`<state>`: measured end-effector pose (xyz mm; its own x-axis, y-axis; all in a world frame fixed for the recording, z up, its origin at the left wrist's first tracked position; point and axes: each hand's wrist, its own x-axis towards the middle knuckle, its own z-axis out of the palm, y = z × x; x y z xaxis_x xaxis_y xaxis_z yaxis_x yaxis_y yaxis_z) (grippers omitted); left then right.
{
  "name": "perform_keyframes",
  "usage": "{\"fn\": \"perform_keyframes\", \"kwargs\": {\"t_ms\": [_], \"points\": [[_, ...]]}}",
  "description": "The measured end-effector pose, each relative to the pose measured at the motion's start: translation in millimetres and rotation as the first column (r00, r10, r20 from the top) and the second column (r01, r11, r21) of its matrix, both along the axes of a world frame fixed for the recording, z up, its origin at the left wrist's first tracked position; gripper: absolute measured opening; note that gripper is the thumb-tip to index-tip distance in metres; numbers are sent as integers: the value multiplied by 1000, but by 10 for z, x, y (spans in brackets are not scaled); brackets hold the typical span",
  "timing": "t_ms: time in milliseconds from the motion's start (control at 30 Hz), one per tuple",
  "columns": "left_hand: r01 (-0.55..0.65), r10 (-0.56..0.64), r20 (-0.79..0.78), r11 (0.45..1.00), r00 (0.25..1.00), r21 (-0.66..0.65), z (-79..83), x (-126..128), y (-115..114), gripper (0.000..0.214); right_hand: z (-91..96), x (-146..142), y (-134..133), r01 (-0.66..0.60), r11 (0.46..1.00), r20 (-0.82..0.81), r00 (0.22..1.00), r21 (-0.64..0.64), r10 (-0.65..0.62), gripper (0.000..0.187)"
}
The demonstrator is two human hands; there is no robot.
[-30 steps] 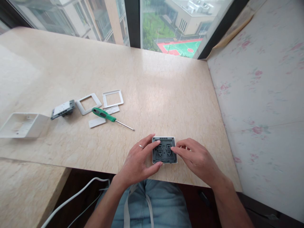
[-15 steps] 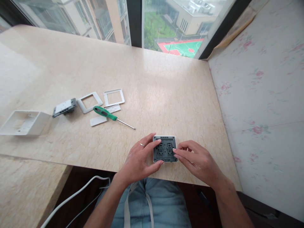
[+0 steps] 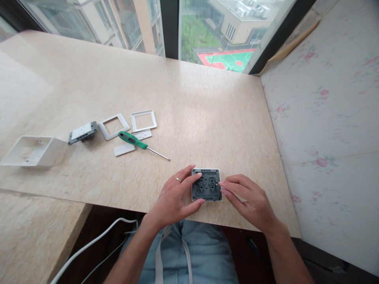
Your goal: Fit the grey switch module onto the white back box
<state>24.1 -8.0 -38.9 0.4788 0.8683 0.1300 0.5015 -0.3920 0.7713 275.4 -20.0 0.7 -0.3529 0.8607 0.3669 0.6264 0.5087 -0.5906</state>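
Note:
A switch module with a dark grey face and white rim lies face up near the counter's front edge. My left hand holds it from the left, fingertips on its upper left part and thumb at its lower edge. A small shiny screw shows at the module's right side. My right hand has its fingertips pinched close beside this screw; how firmly they grip it is hard to see.
Further left on the counter lie a green-handled screwdriver, two white frames, two white cover plates, another switch module and a white mounting box. A floral wall bounds the right side; a window stands behind.
My right fingertips have drawn slightly right, and the screw at the module's right side shows more plainly. My left hand keeps its hold. The view has shifted a little.

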Motion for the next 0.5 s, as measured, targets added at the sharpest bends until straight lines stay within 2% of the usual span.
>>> {"fn": "perform_keyframes", "kwargs": {"t_ms": [67,133,300,367,500], "points": [[1,-1,4,1000,1000,1,-3,-4,-1,60,-23,5,-4,35,999,-7,999,5,-35,29],[3,-3,9,1000,1000,3,-7,-9,-2,60,-55,6,-9,43,999,20,999,-23,-43,43],[5,-5,7,1000,1000,3,-12,-11,0,58,-185,-1,-36,-49,984,79,995,-170,63,82],[3,-3,7,1000,1000,1,-11,-7,1,58,-240,0,-48,-67,976,75,994,-207,84,86],[7,-7,11,1000,1000,6,-4,-14,-2,59,-299,4,-54,-82,968,56,994,-237,98,82]]}}
